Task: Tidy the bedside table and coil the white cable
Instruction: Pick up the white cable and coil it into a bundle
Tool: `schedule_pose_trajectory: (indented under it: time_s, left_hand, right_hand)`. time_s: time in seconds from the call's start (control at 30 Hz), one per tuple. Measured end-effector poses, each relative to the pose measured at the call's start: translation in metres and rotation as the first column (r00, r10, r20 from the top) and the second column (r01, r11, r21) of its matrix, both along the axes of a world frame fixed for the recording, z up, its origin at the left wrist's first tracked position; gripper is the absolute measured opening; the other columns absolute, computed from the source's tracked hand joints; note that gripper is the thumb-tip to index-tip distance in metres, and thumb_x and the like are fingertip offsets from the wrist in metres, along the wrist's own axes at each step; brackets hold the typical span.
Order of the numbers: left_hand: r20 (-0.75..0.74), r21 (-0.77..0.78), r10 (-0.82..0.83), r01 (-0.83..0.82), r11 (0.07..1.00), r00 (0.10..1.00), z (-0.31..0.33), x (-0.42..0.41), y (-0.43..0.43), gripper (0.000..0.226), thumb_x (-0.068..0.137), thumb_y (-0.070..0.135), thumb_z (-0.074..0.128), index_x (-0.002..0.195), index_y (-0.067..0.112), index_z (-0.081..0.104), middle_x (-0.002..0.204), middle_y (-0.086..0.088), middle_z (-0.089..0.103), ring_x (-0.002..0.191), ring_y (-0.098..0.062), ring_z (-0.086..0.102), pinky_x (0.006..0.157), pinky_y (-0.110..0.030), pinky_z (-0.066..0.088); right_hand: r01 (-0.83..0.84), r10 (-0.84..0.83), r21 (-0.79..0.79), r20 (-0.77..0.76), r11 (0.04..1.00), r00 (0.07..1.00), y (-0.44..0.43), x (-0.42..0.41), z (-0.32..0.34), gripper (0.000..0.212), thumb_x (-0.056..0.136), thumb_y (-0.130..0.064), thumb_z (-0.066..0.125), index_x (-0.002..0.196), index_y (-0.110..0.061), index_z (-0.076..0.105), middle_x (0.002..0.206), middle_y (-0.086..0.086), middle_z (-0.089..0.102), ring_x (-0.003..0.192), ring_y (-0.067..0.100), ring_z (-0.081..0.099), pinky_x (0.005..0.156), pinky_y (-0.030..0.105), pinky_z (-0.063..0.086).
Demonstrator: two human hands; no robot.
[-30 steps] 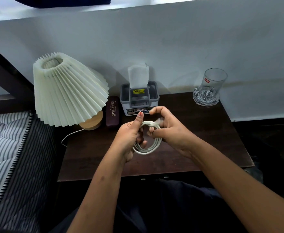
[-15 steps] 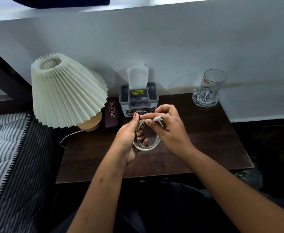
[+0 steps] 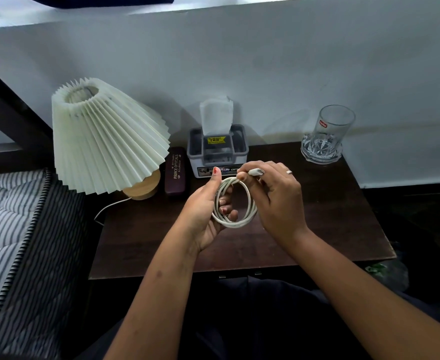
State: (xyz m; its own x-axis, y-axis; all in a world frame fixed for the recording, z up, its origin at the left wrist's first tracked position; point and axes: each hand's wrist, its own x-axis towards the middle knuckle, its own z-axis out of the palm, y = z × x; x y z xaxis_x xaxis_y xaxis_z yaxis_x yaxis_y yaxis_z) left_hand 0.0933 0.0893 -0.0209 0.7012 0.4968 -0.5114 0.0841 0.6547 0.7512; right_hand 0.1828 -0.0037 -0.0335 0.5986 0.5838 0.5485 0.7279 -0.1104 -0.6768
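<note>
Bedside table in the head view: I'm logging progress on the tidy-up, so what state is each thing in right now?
White cable: coiled in loops, held above the table.
Left hand: gripping the coil.
Right hand: pinching the cable's plug end.
Glass: upright, empty.
Lamp: upright, shade tilted.
Tissue box: tissue sticking up.
Spectacle case: closed, lying flat.

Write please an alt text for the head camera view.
Two hands hold a coiled white cable above a dark bedside table: left hand grips the loops, right hand pinches the plug end. Behind stand a pleated lamp, tissue box and glass.
</note>
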Motion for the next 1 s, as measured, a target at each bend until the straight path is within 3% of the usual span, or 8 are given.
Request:
schedule_pose_trajectory:
  time_s: [0.2,0.3,0.47,0.67,0.87,1.0]
  left_hand:
    - [0.145,-0.055,-0.051,0.059,0.997,0.988,0.004,0.001,-0.004,0.045,0.086,0.053,0.043,0.071,0.012,0.051,0.043,0.006,0.034,0.034,-0.003,0.032,0.035,-0.012,0.029]
    - [0.216,-0.086,-0.078,0.099,0.991,0.973,0.007,0.003,-0.01,0.048,0.074,0.058,0.044,0.07,0.011,0.05,0.04,0.007,0.033,0.029,-0.001,0.03,0.031,-0.01,0.025]
    - [0.28,-0.115,-0.114,0.151,0.982,0.953,0.007,0.006,-0.014,0.049,0.08,0.058,0.038,0.073,0.011,0.05,0.038,0.01,0.033,0.027,0.001,0.028,0.028,-0.008,0.021]
    - [0.268,0.027,-0.179,0.179,0.983,0.946,0.009,0.004,-0.012,0.032,0.077,0.046,0.048,0.077,0.013,0.049,0.04,0.012,0.029,0.029,0.001,0.022,0.029,-0.008,0.016]
    - [0.212,0.093,-0.204,0.188,0.978,0.956,0.012,0.004,-0.014,0.03,0.076,0.043,0.05,0.075,0.013,0.051,0.04,0.012,0.028,0.031,0.001,0.02,0.03,-0.009,0.015]
    - [0.165,0.138,-0.205,0.183,0.973,0.965,0.011,0.006,-0.015,0.031,0.089,0.038,0.045,0.074,0.013,0.053,0.041,0.012,0.029,0.033,0.001,0.02,0.031,-0.009,0.016]
  right_hand:
    - [0.082,-0.085,0.085,0.033,0.993,0.996,0.003,-0.001,-0.002,0.024,0.094,-0.027,0.047,0.088,-0.008,0.061,0.085,0.0,0.06,0.079,0.017,0.053,0.075,0.03,0.04]
    - [0.103,-0.1,0.16,-0.03,0.982,0.995,0.005,-0.001,-0.003,0.02,0.095,-0.02,0.043,0.088,-0.006,0.055,0.084,-0.005,0.05,0.078,0.011,0.047,0.074,0.029,0.04]
    - [0.157,-0.12,0.22,-0.175,0.963,0.977,0.006,-0.003,-0.004,0.016,0.097,-0.009,0.041,0.086,-0.002,0.05,0.076,-0.004,0.044,0.066,0.005,0.04,0.064,0.013,0.033]
    - [0.208,-0.131,0.267,-0.28,0.941,0.951,0.007,-0.006,0.002,0.014,0.097,-0.009,0.042,0.085,-0.004,0.049,0.066,0.005,0.049,0.061,0.018,0.047,0.057,0.021,0.037]
    - [0.252,-0.146,0.288,-0.342,0.924,0.928,0.008,-0.004,0.003,0.014,0.098,-0.012,0.043,0.085,-0.016,0.046,0.062,-0.003,0.048,0.055,0.016,0.049,0.055,0.024,0.041]
    - [0.246,-0.14,0.297,-0.336,0.923,0.931,0.007,0.001,0.004,0.014,0.098,-0.013,0.041,0.085,-0.014,0.047,0.059,-0.005,0.047,0.051,0.005,0.046,0.053,0.017,0.038]
